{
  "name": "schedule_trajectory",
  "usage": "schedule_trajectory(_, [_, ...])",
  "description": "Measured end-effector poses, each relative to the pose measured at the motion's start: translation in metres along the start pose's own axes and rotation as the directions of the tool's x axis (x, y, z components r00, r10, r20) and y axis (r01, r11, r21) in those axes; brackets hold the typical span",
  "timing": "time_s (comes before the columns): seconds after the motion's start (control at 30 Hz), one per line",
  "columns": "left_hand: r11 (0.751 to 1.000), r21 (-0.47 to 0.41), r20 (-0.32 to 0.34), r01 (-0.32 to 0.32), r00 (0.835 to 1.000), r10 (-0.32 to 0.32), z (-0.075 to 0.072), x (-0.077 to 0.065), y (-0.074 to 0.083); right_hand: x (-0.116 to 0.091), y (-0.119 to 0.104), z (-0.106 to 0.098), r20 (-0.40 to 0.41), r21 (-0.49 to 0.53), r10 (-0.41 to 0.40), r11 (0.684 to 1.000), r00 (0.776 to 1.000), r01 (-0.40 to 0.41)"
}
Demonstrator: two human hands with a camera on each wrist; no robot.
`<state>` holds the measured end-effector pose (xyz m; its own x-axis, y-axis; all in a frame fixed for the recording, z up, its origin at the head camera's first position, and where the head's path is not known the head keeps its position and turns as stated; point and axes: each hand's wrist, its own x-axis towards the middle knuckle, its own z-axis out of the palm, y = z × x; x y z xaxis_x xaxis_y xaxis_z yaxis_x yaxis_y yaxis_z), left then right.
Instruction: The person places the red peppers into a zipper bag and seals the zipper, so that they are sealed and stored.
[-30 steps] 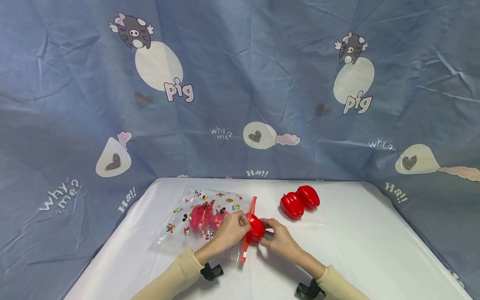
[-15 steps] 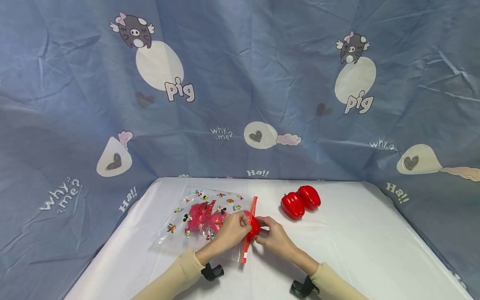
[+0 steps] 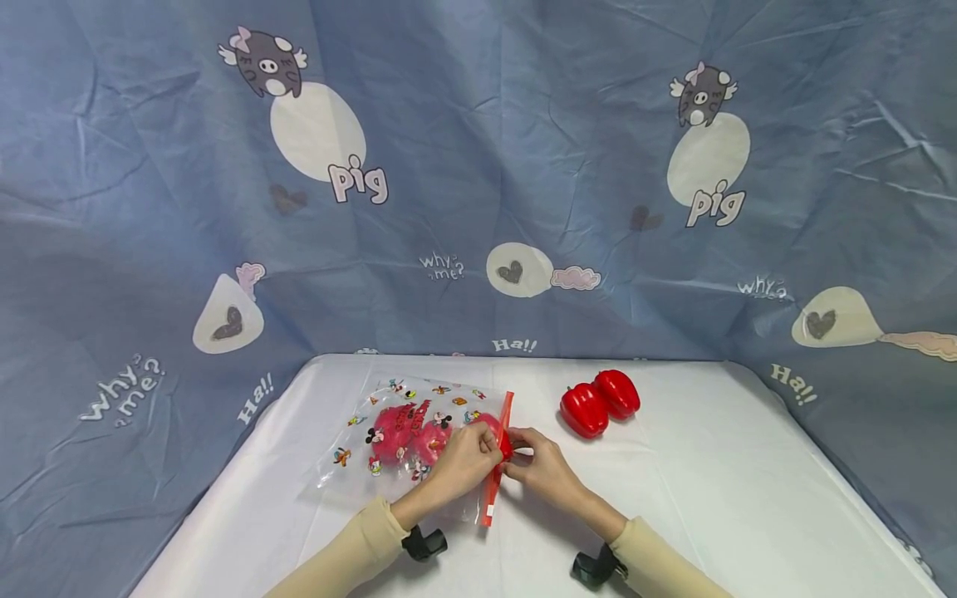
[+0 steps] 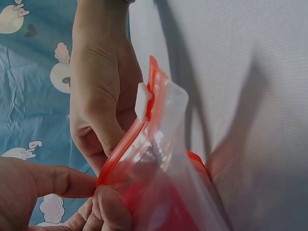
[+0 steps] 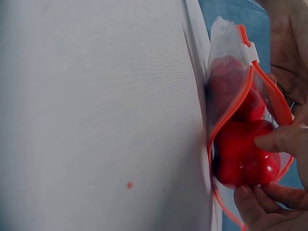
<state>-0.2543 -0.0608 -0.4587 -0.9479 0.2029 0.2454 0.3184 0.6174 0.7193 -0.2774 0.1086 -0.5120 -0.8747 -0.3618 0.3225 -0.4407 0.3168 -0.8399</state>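
Observation:
A clear zip bag [image 3: 340, 482] with cartoon prints lies on its side, its red-edged mouth facing right. My left hand [image 3: 467, 457] pinches the upper red rim of the mouth between thumb and forefinger, as the left wrist view shows. A white slider [image 4: 142, 102] sits toward one end of the rim. In the mouth is a glossy red bell pepper [image 5: 245, 154], mostly inside the bag. My right hand [image 3: 546, 469] holds this pepper, thumb on one side and fingers on the other. Deeper in the bag are more red peppers [image 3: 394, 433], seen through the plastic.
Two more red bell peppers [image 3: 585, 410] lie side by side to the right of the bag, toward the back of the white-covered table [image 3: 748, 498]. A blue printed cloth [image 3: 419, 166] hangs behind and around the table.
My right hand has moved left, and the pepper it holds has slid through the mouth into the bag. My left hand has stayed at the rim. The two loose peppers have not moved.

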Motion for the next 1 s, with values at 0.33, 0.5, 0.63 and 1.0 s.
schedule_trajectory(0.33, [1.0,0.003,-0.001,-0.005,1.0,0.005,0.001,0.001,0.0,0.006,0.0,0.006,-0.021,-0.012,0.001,1.0,1.0,-0.001])
schedule_trajectory(0.5, [1.0,-0.008,0.004,0.001,1.0,-0.001,0.0,0.001,0.001,0.01,0.002,0.005,-0.024,-0.014,0.002,1.0,1.0,-0.002])
schedule_trajectory(0.63, [1.0,-0.013,0.011,0.003,1.0,-0.003,-0.001,0.001,0.001,0.011,0.004,0.005,-0.017,0.013,-0.01,1.0,1.0,0.01])
schedule_trajectory(1.0, [1.0,-0.014,0.021,0.005,1.0,-0.005,-0.003,0.0,0.002,0.012,0.001,0.008,-0.027,0.026,0.046,0.999,0.999,-0.046])
